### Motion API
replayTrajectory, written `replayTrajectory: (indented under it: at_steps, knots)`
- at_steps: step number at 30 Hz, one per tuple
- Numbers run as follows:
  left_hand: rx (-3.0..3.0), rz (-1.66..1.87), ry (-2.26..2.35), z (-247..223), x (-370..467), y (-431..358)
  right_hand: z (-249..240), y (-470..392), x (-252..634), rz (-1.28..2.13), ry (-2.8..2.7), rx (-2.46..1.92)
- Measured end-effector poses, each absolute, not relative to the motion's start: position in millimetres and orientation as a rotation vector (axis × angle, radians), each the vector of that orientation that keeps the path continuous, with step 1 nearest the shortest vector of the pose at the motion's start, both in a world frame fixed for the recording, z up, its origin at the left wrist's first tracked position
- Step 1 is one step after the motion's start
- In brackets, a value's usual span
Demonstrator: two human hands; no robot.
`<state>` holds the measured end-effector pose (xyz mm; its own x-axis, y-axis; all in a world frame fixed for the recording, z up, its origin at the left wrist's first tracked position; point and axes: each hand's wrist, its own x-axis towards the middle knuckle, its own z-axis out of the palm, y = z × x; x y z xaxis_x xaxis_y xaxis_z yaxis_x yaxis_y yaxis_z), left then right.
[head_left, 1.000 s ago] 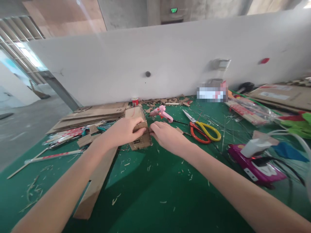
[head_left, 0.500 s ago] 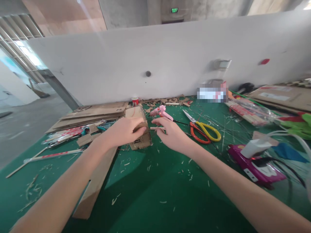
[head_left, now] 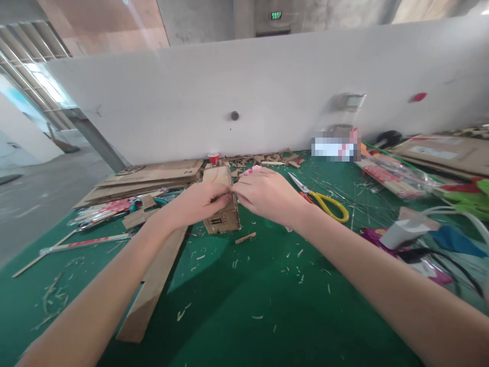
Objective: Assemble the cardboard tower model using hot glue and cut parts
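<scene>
A small cardboard box (head_left: 221, 222) stands on the green table, with a thin reddish strand across its pale top. My left hand (head_left: 204, 200) is closed on the box's upper edge, thumb on the near side. Fingers bent together, my right hand (head_left: 263, 191) meets the left fingertips at the box's right edge; whatever it pinches is too small to make out. Behind the right hand, a pink glue gun (head_left: 250, 171) is mostly hidden. A short wooden stick piece (head_left: 245, 238) lies on the table just in front of the box.
Scissors (head_left: 328, 205) with yellow and orange handles lie right of my right hand. Farther right is a purple power strip (head_left: 376, 235) with a white plug and cables. Flat cardboard (head_left: 153, 176) and wrapped sticks are at the left. A long cardboard strip (head_left: 153, 285) extends toward me.
My right hand has moved left and forward to the box edge and now covers most of the glue gun. The stick piece it held now lies on the table.
</scene>
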<state>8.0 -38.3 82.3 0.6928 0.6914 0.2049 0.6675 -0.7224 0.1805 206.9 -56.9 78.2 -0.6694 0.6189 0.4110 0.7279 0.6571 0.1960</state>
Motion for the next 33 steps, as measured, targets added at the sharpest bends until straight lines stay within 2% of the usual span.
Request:
replayTrajectory:
  at_steps: [7, 17, 20, 24, 28, 31, 33]
  knots:
    - [2.807, 0.423, 1.157, 81, 11, -36, 89, -56, 199, -0.679, -2.612, -1.050]
    - [2.775, 0.442, 1.181, 82, 10, -37, 72, -53, 194, -0.857, -2.488, -0.952]
    - [2.805, 0.426, 1.181, 82, 10, -37, 87, -51, 201, -0.846, -2.400, -1.008]
    - [2.806, 0.413, 1.209, 82, 9, -39, 119, -50, 224, -0.844, -2.096, -1.330]
    - [2.799, 0.390, 1.287, 82, 11, -42, 121, -62, 235, -0.674, -2.067, -1.740]
    - [2.772, 0.364, 1.387, 84, 11, -45, 93, -75, 237, -0.367, -2.239, -2.114]
    - [2.742, 0.367, 1.406, 87, 9, -46, 70, -83, 239, -0.156, -2.380, -2.216]
